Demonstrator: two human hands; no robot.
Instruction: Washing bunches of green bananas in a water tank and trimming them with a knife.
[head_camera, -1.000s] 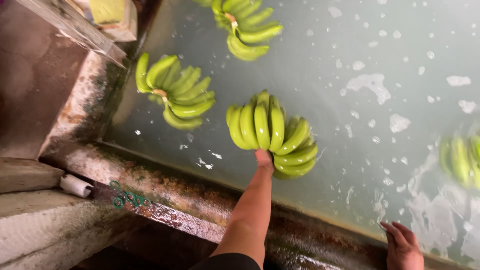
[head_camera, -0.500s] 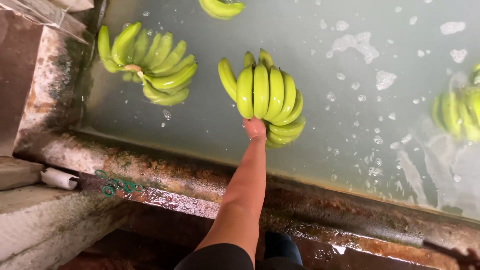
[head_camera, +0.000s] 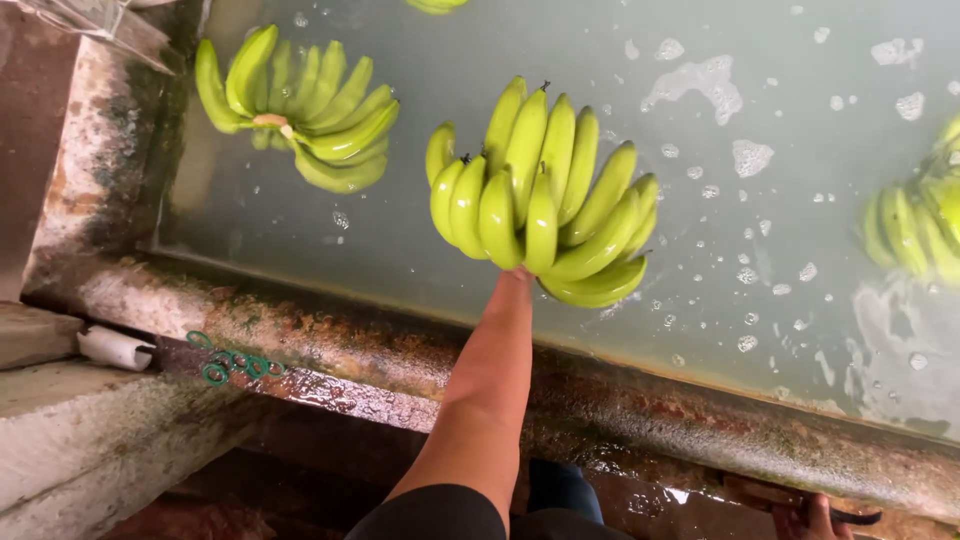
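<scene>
The biggest thing was the water tank (head_camera: 300, 230), full of cloudy green-grey water with white foam bits floating on top. Its rusty, wet near wall (head_camera: 400, 350) ran from left to right between you and the water.

You held a big bunch of green bananas (head_camera: 545, 200) up over the water, near the middle of the tank. The bananas ran long from near to far. Their tips pointed far away from you, and their stalk end pointed back at you. They fanned out a little to the right.

Your left hand (head_camera: 517, 275) was under the stalk end of the bunch, with your arm reaching out over the wall. The bananas hid your fingers, so you could not tell how they gripped.

A second bunch (head_camera: 300, 120) floated to the far left, well apart from yours, with its cut stalk up. A third bunch (head_camera: 915, 220) floated at the right edge. Part of a fourth bunch (head_camera: 435, 5) showed at the far edge.

On the near left was a grey concrete step (head_camera: 90, 440). A small white roll (head_camera: 115, 347) lay on it. Some green rubber rings (head_camera: 230, 365) lay just beside it on the wall.

Your right hand (head_camera: 805, 518) showed only a bit at the near edge. It touched a dark handle (head_camera: 850, 517), but you could not tell if it was shut.
</scene>
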